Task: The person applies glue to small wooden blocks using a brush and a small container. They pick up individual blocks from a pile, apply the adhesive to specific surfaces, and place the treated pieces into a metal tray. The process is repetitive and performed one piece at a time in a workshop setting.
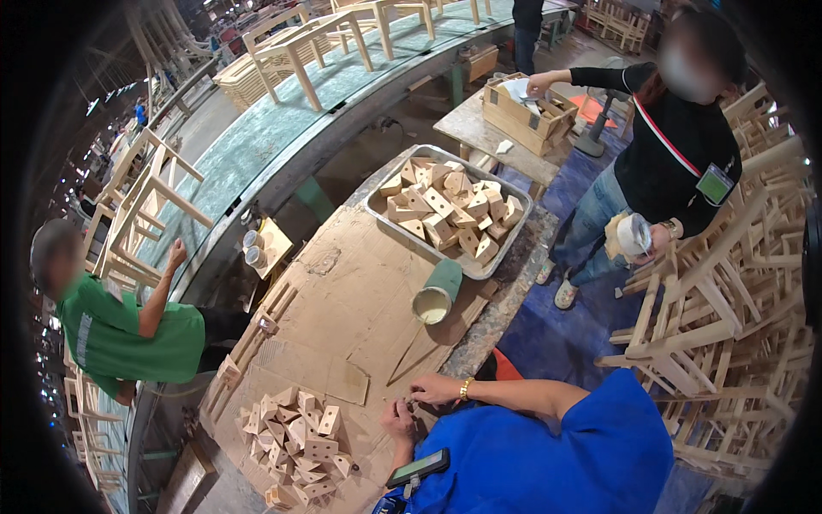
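Observation:
My left hand [398,421] and my right hand [436,389] are close together over the cardboard-covered bench [342,308], near its front edge. The fingers of both are bent and pinched; whatever small thing they hold is too small to name. A gold band circles my right wrist. To the left of my hands lies a loose pile of drilled wooden corner blocks [306,449]. Ahead of them, a green cup of pale glue [431,305] rests tilted, and a thin stick [409,363] lies nearby on the cardboard.
A metal tray [377,224] full of similar blocks stands at the bench's far end. Beyond is a wooden box [524,120], where a co-worker in black [676,154] reaches in. A person in green [137,330] stands left by a conveyor [231,163] carrying chair frames. Stacked frames [736,343] fill the right.

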`<action>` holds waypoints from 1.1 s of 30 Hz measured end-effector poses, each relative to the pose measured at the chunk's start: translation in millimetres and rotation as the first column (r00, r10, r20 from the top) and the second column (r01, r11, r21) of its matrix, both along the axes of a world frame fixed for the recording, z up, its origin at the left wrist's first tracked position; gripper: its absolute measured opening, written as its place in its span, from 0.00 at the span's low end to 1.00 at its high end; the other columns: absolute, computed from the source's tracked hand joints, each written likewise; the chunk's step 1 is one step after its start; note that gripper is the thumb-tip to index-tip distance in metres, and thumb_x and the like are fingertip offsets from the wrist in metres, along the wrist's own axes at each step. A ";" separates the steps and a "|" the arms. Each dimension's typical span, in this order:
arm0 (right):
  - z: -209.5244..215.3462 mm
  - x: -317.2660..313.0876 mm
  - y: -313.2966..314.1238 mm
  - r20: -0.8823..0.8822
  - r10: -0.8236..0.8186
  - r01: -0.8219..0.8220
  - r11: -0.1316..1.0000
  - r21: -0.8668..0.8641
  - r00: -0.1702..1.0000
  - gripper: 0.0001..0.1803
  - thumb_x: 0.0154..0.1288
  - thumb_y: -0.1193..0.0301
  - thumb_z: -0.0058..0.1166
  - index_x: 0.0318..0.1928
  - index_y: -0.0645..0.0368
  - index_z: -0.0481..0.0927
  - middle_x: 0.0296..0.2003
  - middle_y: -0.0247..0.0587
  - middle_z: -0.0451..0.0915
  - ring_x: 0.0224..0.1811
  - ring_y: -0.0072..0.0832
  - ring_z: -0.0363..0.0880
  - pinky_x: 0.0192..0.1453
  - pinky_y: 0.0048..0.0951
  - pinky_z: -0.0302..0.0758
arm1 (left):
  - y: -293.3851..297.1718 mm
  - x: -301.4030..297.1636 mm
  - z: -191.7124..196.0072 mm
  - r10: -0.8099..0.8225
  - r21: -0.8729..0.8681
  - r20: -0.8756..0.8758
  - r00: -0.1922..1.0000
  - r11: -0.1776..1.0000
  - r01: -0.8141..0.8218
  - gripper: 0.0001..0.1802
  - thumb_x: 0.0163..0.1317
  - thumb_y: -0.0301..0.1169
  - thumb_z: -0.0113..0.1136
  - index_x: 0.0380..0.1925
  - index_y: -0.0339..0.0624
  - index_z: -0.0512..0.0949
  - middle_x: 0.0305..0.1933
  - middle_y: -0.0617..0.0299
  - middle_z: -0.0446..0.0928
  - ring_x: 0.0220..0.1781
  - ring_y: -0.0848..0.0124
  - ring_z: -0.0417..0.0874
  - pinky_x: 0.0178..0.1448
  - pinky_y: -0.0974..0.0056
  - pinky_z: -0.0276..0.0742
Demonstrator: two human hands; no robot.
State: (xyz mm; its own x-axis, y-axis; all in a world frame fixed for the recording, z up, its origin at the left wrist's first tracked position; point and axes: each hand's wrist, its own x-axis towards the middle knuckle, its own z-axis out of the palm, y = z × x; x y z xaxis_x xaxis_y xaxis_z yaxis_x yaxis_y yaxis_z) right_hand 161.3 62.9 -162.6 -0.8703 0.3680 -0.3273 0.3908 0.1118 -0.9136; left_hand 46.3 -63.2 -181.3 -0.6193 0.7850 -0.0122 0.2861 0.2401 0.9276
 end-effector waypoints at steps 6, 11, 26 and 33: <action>7.7 1.5 -0.7 -0.043 -0.029 0.029 1.000 -0.006 0.999 0.15 0.60 0.65 0.47 0.33 0.67 0.76 0.17 0.46 0.77 0.16 0.33 0.78 0.21 0.34 0.73 | -0.3 3.5 -3.0 0.016 0.029 0.079 0.997 0.999 -0.018 0.14 0.63 0.33 0.46 0.26 0.34 0.75 0.15 0.60 0.72 0.13 0.73 0.72 0.19 0.68 0.66; 18.5 6.9 3.2 -0.037 -0.044 0.045 0.999 0.023 0.998 0.15 0.59 0.65 0.48 0.33 0.68 0.76 0.18 0.49 0.78 0.15 0.33 0.78 0.21 0.32 0.73 | 1.8 2.1 -7.1 -0.047 0.072 0.055 0.997 0.996 0.043 0.15 0.64 0.33 0.44 0.27 0.33 0.74 0.15 0.61 0.70 0.14 0.74 0.71 0.19 0.69 0.65; 0.9 -1.7 -1.9 -0.002 -0.026 0.026 0.999 0.026 1.000 0.11 0.62 0.67 0.47 0.35 0.62 0.75 0.21 0.41 0.80 0.15 0.26 0.77 0.22 0.27 0.74 | -1.8 -4.0 0.0 -0.026 -0.018 -0.166 0.986 1.000 0.023 0.11 0.59 0.31 0.50 0.25 0.37 0.77 0.18 0.55 0.74 0.20 0.61 0.76 0.26 0.60 0.69; 24.1 10.9 8.7 -0.076 -0.134 0.151 0.930 0.334 0.988 0.15 0.59 0.68 0.49 0.47 0.59 0.73 0.21 0.44 0.78 0.22 0.32 0.79 0.26 0.35 0.73 | 2.4 0.1 4.4 0.029 -0.019 0.094 0.995 0.999 -0.028 0.12 0.62 0.32 0.49 0.27 0.37 0.78 0.18 0.58 0.75 0.19 0.68 0.76 0.24 0.65 0.70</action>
